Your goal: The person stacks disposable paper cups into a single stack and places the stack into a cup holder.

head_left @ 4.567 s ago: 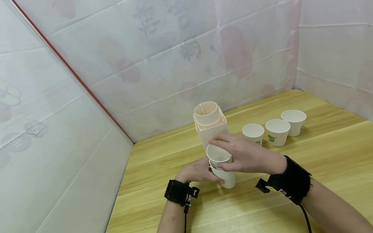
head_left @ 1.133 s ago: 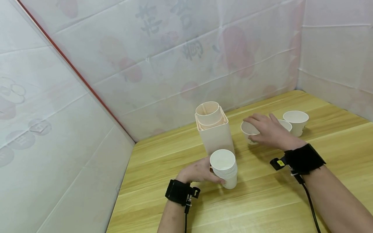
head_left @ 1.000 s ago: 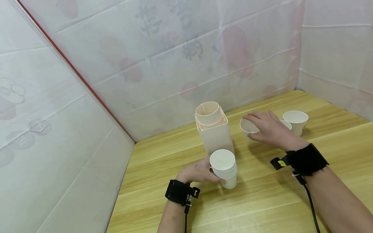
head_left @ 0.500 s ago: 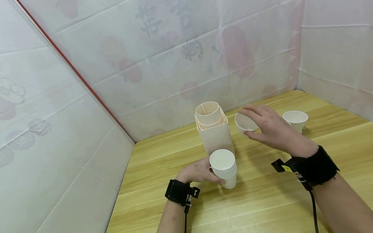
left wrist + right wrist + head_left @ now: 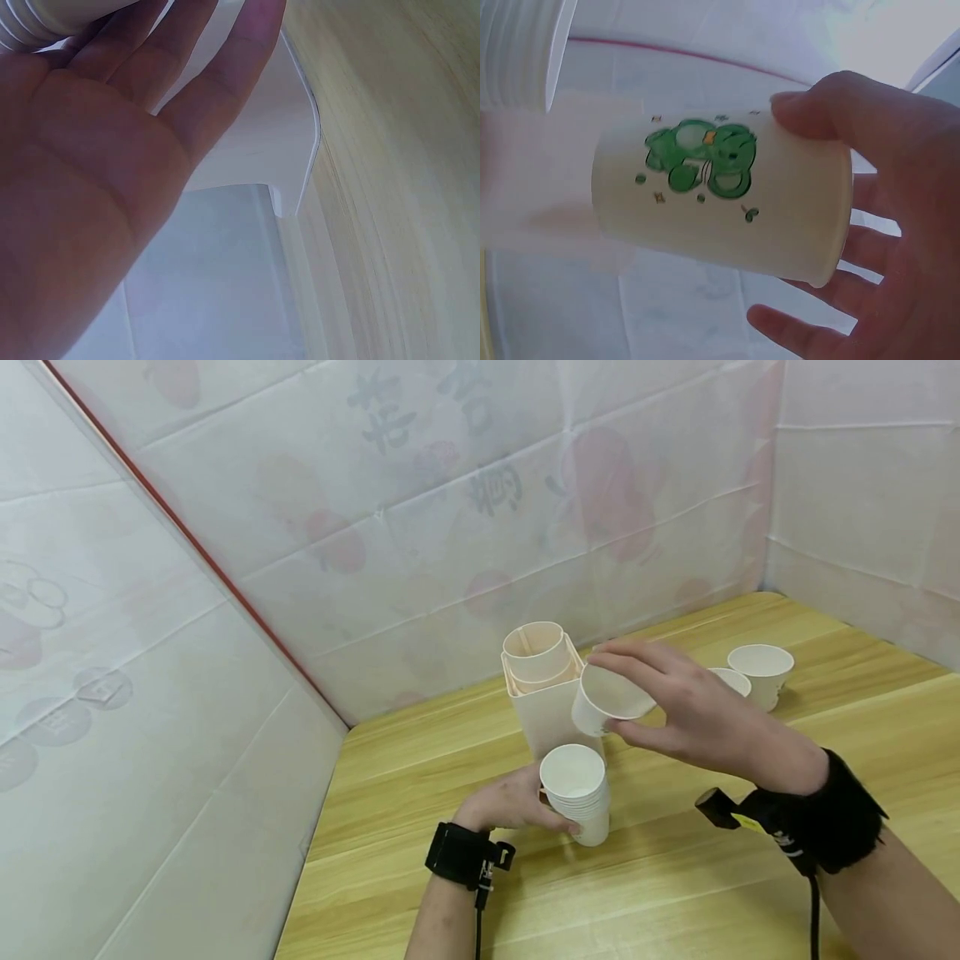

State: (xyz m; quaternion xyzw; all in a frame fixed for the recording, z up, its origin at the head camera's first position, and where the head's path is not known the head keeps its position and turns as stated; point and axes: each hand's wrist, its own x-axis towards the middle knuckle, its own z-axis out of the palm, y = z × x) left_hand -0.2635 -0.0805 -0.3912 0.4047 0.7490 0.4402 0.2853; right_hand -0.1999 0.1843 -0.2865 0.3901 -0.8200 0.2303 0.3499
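Observation:
My left hand [image 5: 513, 802] holds a stack of nested white paper cups [image 5: 576, 802] upright on the table, thumb across the near side. In the left wrist view only a ridged bit of that stack [image 5: 22, 22] shows. Above and to the right of it, my right hand [image 5: 697, 714] grips a single white paper cup [image 5: 609, 700] near its rim, lifted and tilted. In the right wrist view this cup [image 5: 780, 202] bears a green cartoon animal, and the stack's rims [image 5: 525, 56] appear at upper left, apart from it.
Just behind the stack stands a tall pale square holder [image 5: 555, 714] with a round tube [image 5: 534, 652] inside. Two more paper cups, a nearer one [image 5: 733, 680] partly hidden by my hand and a farther one [image 5: 761, 672], stand on the wooden table [image 5: 675, 877]. Fabric walls [image 5: 420, 568] enclose it.
My right hand has lifted the cup from the table and carried it left and nearer, toward the stack. Earlier it was at the stack with another cup. My left hand stays there.

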